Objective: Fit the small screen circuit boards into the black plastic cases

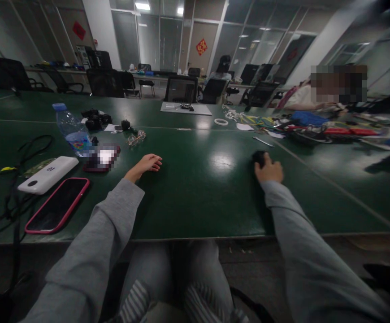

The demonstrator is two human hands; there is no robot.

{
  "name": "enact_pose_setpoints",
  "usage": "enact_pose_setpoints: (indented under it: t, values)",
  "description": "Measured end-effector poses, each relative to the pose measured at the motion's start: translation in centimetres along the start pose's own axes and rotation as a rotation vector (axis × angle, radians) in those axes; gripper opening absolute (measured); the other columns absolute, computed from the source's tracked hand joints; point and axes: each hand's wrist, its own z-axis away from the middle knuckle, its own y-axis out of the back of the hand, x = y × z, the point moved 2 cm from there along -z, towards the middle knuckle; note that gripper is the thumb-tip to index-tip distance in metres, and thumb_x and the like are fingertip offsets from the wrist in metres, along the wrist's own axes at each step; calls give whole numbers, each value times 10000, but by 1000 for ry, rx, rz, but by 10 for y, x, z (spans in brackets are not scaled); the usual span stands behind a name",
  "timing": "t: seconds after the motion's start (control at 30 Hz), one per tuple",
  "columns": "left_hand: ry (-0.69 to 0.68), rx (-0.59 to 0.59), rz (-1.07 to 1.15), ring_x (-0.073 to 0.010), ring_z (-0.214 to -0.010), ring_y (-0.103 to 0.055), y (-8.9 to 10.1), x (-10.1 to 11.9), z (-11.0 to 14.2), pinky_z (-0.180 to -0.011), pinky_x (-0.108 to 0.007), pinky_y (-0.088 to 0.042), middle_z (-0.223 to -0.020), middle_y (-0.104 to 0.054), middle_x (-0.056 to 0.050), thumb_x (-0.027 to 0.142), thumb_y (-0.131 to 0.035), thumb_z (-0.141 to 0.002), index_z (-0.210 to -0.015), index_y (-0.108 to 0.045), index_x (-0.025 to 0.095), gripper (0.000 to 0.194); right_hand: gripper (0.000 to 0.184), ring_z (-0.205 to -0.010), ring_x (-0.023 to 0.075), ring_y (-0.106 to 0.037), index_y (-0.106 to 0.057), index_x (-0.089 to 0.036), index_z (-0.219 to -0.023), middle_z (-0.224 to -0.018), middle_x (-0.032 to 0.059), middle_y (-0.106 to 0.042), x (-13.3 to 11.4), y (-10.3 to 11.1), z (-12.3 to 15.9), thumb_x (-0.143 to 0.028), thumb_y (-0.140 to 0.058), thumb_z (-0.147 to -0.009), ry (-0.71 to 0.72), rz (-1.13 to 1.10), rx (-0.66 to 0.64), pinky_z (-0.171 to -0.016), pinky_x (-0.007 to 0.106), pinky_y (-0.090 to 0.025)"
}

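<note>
My left hand [147, 165] rests at the table's left-centre with its fingers loosely stretched and slightly apart, holding nothing. Closest to it are a pair of thin-framed glasses [136, 137] and a dark red phone with a lit, blurred screen [102, 158]. Farther right, my right hand [269, 171] has its fingers closed around a small black object [258, 157] at the tabletop. The hand covers much of that object, so its kind is unclear. Bare green table [195, 193] lies between my two hands.
On the left are a water bottle [72, 132], a white power bank [49, 175], a pink-cased phone [58, 206] and black cables [16, 193]. A white board [185, 109] lies toward the far edge. Cables and tools [332, 130] clutter the right, where another person [302, 96] sits.
</note>
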Motion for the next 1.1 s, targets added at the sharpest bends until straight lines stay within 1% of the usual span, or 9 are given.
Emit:
enact_pose_setpoints:
  t: [0.07,0.2,0.33,0.47,0.6,0.77,0.83,0.93,1.1]
  values:
    - [-2,12,82,-144,-779,-636,-7,0,0,-773,-306,-526,-995,-662,-115,258,-530,-928,-1008,-603,127,171,598,-1164,345,-476,-285,-245,-1524,-1232,178,-465,-64,-25,19,-419,-433,-972,146,31,29,-963,474,-377]
    - [38,-6,491,-165,-883,-665,-27,3,0,-868,-305,-519,-980,-674,-139,322,-583,-912,-1036,-576,126,232,588,-1042,270,-517,-308,-304,-1515,-1127,123,-522,-186,-69,78,-420,-479,-964,650,-86,-68,-877,392,-422]
    - [74,80,603,-114,-742,-640,-34,8,0,-809,-252,-518,-808,-652,-67,313,-593,-911,-975,-591,131,192,617,-1054,297,-495,-325,-219,-1510,-1158,158,-519,-243,-85,125,-369,-498,-937,738,-178,-80,-891,437,-446]
    - [98,157,572,-87,-682,-619,-32,7,-1,-751,-223,-522,-822,-641,-45,246,-621,-889,-1048,-568,134,201,634,-1072,310,-491,-316,-196,-1512,-1169,168,-522,-250,-84,136,-355,-500,-927,726,-192,-99,-907,454,-451]
    - [-15,253,400,-117,-860,-635,-35,3,-2,-770,-243,-524,-1167,-614,-104,177,-763,-753,-1283,-439,181,622,661,-1129,322,-489,-299,-207,-1512,-1232,169,-517,-244,-85,132,-372,-527,-914,734,-281,-146,-952,480,-433]
    - [-118,340,328,-218,-1134,-574,-32,6,-1,-825,-287,-528,-1454,-415,-138,139,-801,-673,-1386,-360,247,845,880,-1208,292,-494,-218,-152,-1505,-1294,177,-513,-238,-97,114,-538,-631,-831,561,-798,-359,-1073,495,-360]
    - [-178,321,313,-237,-1188,-544,-29,10,2,-862,-307,-528,-1484,-383,-105,126,-821,-636,-1390,-375,297,893,901,-1139,238,-556,-224,-169,-1482,-1203,137,-572,-236,-103,104,-537,-674,-793,392,-1084,-533,-1054,443,-397]
    - [-253,219,339,-216,-1163,-563,-27,17,7,-901,-331,-530,-1482,-381,-75,71,-810,-620,-1409,-370,350,945,812,-1011,188,-613,-422,-193,-1327,-1068,71,-630,-234,-104,94,-464,-804,-664,220,-1416,-743,-971,359,-466]
    - [-289,103,399,-185,-1167,-567,-31,25,15,-961,-341,-514,-1444,-411,-52,-24,-762,-617,-1420,-386,378,974,625,-883,141,-629,-592,-211,-1089,-969,15,-667,-229,-99,89,-320,-890,-550,122,-1576,-838,-834,281,-500]
